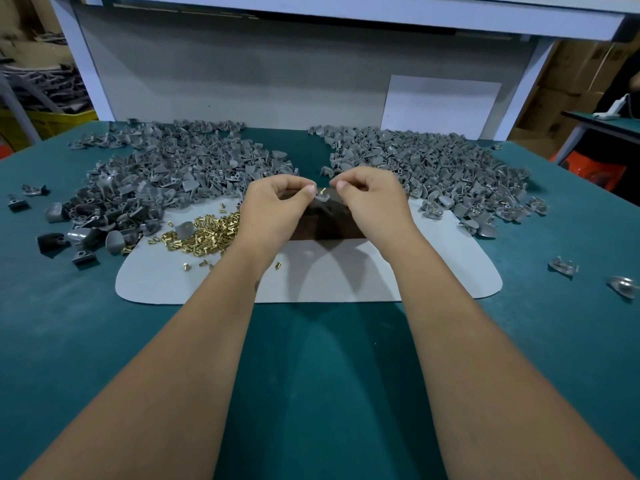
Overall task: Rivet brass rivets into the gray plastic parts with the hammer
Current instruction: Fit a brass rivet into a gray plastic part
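— Where is the gray plastic part (322,196)?
— Mid-table, above the dark block (329,220), pinched by the left hand (277,206); the right hand (370,199) pinches a brass rivet (321,192) at it.

**Bench layout at the riveting station**

A mat (346,278) lies on the table (311,375), centre. One heap of plastic parts (166,168) sits far left, a second heap (433,161) far right, a gap between them. Loose rivets (204,237) lie on the mat's left portion. A block (329,223) rests on the mat between both hands. A backboard (277,81) stands behind the heaps.
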